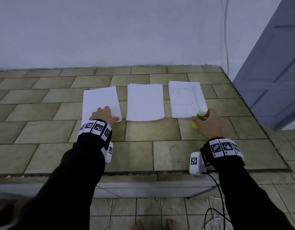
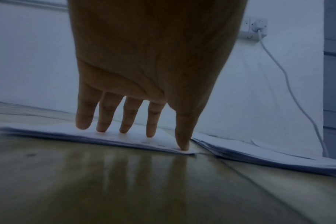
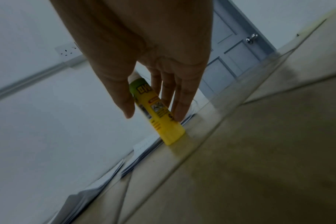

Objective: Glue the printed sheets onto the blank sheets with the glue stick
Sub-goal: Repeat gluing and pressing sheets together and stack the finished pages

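Three paper stacks lay on the tiled counter (image 1: 143,155): a left stack (image 1: 100,100), a blank middle stack (image 1: 145,102) and a printed stack (image 1: 184,98) at right. The left hand (image 1: 104,115) rested flat, fingers (image 2: 151,121) straight, on the left stack. The right hand (image 1: 209,122) held the glue stick (image 1: 199,115), tilted, its base on the counter beside the printed stack. The cap appeared fitted. Judged: no glue spread on the visible sheets; gluing remained.
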The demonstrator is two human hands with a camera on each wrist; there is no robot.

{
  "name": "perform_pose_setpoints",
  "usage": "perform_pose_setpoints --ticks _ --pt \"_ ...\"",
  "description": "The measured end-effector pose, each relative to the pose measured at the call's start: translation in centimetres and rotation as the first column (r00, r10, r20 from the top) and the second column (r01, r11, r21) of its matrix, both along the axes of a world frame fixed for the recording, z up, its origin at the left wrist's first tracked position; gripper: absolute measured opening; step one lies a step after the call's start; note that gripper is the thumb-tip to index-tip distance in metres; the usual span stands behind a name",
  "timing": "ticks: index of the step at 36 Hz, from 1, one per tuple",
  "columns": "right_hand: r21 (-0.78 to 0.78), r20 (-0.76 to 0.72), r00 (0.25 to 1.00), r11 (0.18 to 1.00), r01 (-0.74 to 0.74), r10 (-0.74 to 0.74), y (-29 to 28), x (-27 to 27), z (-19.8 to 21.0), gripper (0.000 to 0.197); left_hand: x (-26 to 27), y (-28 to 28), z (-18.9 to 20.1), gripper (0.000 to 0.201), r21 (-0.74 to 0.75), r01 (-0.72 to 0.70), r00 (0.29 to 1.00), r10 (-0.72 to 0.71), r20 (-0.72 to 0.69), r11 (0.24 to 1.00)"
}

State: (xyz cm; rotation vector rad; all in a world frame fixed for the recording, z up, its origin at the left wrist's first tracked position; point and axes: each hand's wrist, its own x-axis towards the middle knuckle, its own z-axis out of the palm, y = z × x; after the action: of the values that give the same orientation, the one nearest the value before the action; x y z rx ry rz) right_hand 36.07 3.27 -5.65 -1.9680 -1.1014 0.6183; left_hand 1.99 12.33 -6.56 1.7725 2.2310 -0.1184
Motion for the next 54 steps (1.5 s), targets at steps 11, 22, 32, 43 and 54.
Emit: perform_pose_setpoints --ticks 11,22,32,43,54 --pt "-0.002 0.048 0.997 0.998 -0.065 0.065 0.6 0.1 -0.9 0.034 -1.0 0.0 0.5 0.034 0.175 -0.008 0.999 0.001 0.041 0.985" --pt "-0.038 0.074 0.992 0.995 -0.097 0.1 0.5 0.1 -1.0 0.034 -1.4 -2.4 5.7 0.045 0.646 -0.125 0.947 -0.104 0.305 0.753" --pt "-0.054 0.149 0.973 0.984 -0.169 0.176 0.4 0.3 -0.7 0.034 3.3 -9.0 3.6 0.057 0.457 0.64 0.667 -0.742 0.069 0.617" --pt "-0.037 0.094 0.962 0.967 -0.254 0.256 0.1 0.2 -0.5 0.033 1.5 -11.9 -1.2 0.037 0.155 0.831 0.527 -0.846 0.083 0.534" --pt "0.045 0.083 0.904 0.905 -0.423 0.419 0.1 -2.2 0.8 0.033 0.9 -11.8 -1.9 0.092 0.177 0.619 0.753 -0.642 0.141 0.765"
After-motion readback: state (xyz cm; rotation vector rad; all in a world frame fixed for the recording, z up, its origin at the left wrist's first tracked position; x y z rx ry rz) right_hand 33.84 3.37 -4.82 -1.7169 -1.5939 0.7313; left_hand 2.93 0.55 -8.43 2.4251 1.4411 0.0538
